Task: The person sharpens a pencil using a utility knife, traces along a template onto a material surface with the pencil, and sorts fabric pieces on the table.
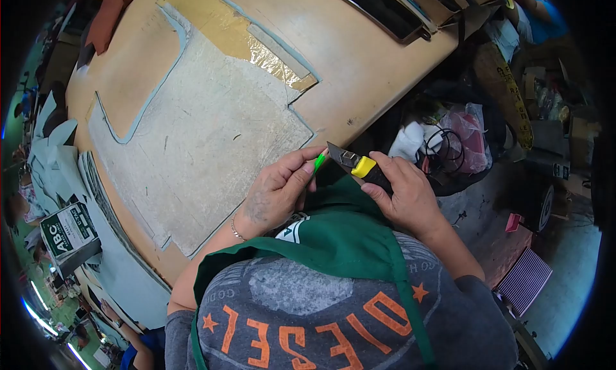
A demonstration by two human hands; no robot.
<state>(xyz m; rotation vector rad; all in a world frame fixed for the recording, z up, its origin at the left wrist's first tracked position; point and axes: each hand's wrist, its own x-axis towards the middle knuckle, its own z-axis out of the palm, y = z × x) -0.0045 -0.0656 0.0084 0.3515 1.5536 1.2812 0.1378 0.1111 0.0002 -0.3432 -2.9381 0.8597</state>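
Note:
My left hand is closed around a green pencil, its bare wooden tip pointing up. In my right hand is a black and yellow utility knife with its blade out. The blade lies right by the pencil's tip; whether it touches, I cannot tell. Both hands are in front of my green apron, near the table edge. Beyond my left hand, a worn grey pattern sheet, patched with shiny gold tape, lies over blue-grey material on the table.
The tan table stretches ahead, with a dark tray at its far right. A bin bag of scraps stands right of the table. At the left are stacked pale sheets and an ABC box. Another person's arm shows lower left.

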